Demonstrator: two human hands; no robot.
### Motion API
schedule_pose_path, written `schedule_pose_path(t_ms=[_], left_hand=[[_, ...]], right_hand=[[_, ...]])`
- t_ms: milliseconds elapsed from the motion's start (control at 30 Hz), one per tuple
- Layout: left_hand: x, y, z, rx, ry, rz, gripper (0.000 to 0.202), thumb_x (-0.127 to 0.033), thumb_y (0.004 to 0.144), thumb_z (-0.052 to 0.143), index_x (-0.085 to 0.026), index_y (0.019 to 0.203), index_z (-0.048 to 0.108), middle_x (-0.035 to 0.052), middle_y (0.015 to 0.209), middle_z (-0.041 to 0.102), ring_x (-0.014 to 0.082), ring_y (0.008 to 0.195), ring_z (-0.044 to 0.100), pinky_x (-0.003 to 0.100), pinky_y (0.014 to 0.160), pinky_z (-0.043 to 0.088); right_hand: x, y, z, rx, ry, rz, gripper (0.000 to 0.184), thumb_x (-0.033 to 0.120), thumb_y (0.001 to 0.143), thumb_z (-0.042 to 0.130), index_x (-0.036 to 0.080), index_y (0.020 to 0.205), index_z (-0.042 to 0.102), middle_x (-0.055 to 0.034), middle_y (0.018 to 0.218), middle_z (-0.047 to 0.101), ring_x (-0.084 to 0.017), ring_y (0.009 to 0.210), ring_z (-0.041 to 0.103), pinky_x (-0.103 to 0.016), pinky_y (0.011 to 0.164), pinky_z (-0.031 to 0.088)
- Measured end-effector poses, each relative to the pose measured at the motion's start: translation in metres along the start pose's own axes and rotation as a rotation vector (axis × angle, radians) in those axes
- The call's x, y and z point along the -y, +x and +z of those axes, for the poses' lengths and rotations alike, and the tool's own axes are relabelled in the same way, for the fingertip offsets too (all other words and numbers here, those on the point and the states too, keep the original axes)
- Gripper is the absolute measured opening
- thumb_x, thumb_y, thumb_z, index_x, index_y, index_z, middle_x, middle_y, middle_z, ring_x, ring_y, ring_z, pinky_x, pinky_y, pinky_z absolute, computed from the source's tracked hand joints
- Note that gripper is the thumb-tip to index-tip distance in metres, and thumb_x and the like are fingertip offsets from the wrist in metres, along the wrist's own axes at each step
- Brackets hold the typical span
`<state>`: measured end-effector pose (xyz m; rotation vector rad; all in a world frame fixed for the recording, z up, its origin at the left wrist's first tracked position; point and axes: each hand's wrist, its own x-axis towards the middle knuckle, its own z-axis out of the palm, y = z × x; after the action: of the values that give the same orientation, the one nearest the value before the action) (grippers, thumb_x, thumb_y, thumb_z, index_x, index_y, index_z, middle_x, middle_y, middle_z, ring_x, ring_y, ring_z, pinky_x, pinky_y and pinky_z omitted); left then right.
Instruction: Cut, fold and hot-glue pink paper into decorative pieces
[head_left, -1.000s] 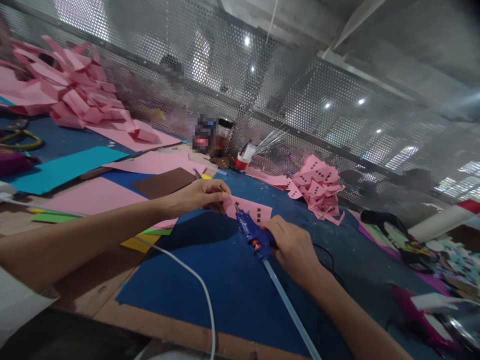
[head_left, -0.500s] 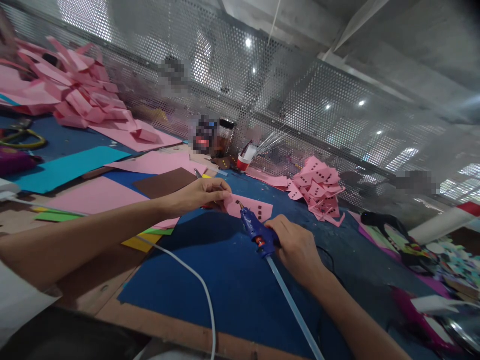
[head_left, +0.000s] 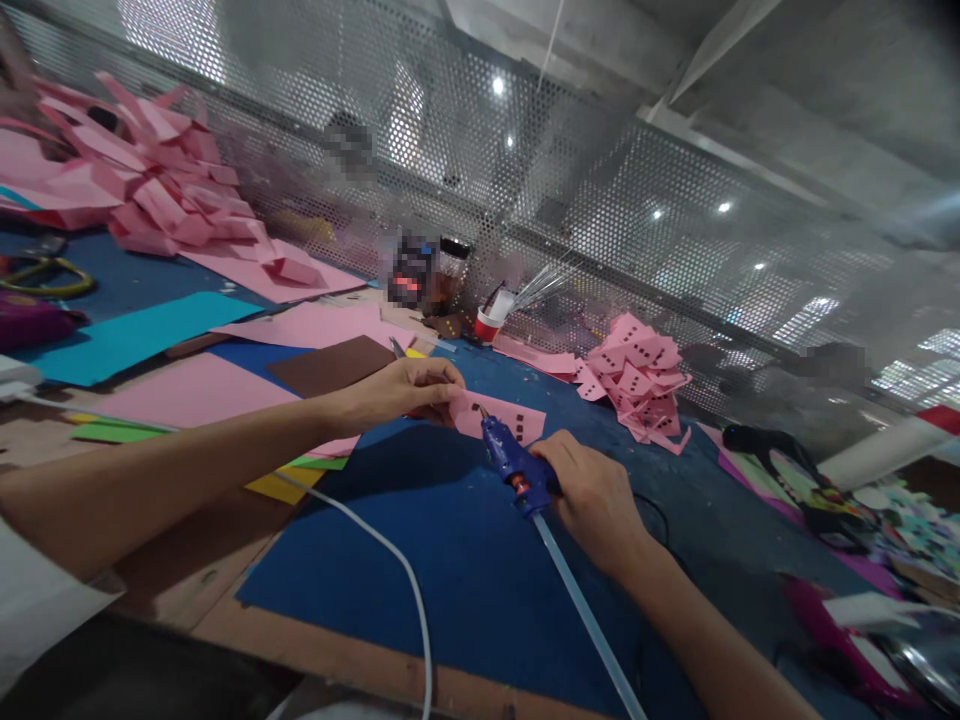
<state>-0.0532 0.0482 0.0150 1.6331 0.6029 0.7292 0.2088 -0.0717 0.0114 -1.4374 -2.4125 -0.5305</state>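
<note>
Left hand [head_left: 429, 388], nearer, is pinching the pink strip [head_left: 507, 411] by one end between its fingers [head_left: 445, 392]; long axis running rightward from them. Right hand [head_left: 598, 490] is clamping its fingers on the blue glue gun [head_left: 511, 465], which is pointing at the strip.

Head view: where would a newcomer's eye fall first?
Likely on the blue plastic glue gun in the right hand, pointed at a spotted pink paper strip pinched by the left hand, at centre. Next, the large heap of folded pink paper at upper left. Then the smaller spotted pink paper heap, right of centre.
</note>
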Motion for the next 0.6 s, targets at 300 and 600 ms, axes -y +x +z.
schedule_pose_path(t_ms=[300, 600], left_hand=[[0.0002, 0.001, 0.0002, 0.0, -0.005, -0.002, 0.021, -0.034, 0.088, 0.062, -0.014, 0.091, 0.058, 0.0036, 0.083, 0.07, 0.0141, 0.077, 0.067, 0.028, 0.074, 0.053], [0.0017, -0.0001, 0.0003, -0.003, -0.006, 0.012, 0.022, -0.035, 0.087, 0.062, -0.014, 0.092, 0.059, 0.0039, 0.084, 0.07, 0.0143, 0.077, 0.067, 0.027, 0.075, 0.053]], right_hand=[[0.0, -0.0012, 0.0002, 0.018, 0.015, 0.004, 0.015, 0.024, 0.09, 0.059, 0.02, 0.104, 0.058, -0.0045, 0.097, 0.062, -0.018, 0.077, 0.057, -0.03, 0.067, 0.038], [0.0034, -0.0014, 0.0001, 0.016, 0.029, -0.027, 0.018, 0.015, 0.086, 0.058, 0.02, 0.103, 0.057, -0.0046, 0.097, 0.063, -0.019, 0.078, 0.058, -0.029, 0.066, 0.037]])
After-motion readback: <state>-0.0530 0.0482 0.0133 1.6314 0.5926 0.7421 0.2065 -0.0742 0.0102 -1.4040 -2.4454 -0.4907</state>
